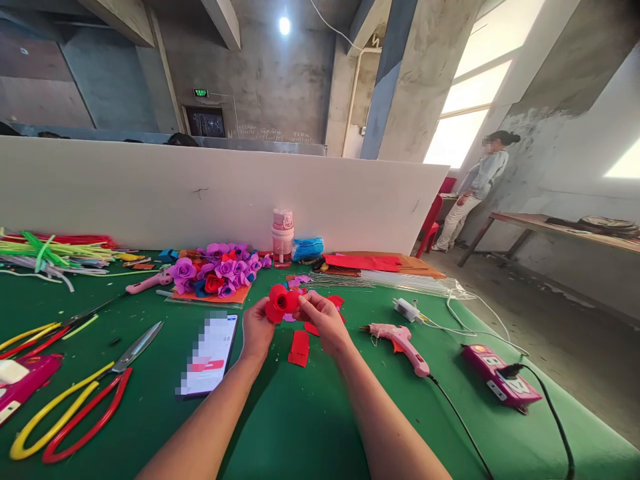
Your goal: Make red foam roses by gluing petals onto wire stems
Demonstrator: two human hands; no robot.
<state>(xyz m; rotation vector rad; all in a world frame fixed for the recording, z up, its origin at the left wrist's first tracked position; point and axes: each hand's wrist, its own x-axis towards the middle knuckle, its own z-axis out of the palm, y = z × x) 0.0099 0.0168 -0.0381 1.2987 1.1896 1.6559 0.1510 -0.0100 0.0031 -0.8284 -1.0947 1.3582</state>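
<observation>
Both my hands meet over the green table (pixel 300 427), holding a red felt rose (pixel 281 301) between them. My left hand (pixel 257 328) is closed on the rose from the left, fingers curled under it. My right hand (pixel 325 321) pinches its right side with thumb and fingers. Red felt pieces (pixel 300 348) lie on the cloth just under and between my hands.
A phone (pixel 210 353) lies left of my left wrist, scissors (pixel 75 410) farther left. A pink glue gun (pixel 403 343) and pink power strip (pixel 500 383) sit to the right. Purple and red finished roses (pixel 215 270), a pink bottle (pixel 283 239) and pipe cleaners (pixel 50 250) stand behind. A person (pixel 480 187) stands far right.
</observation>
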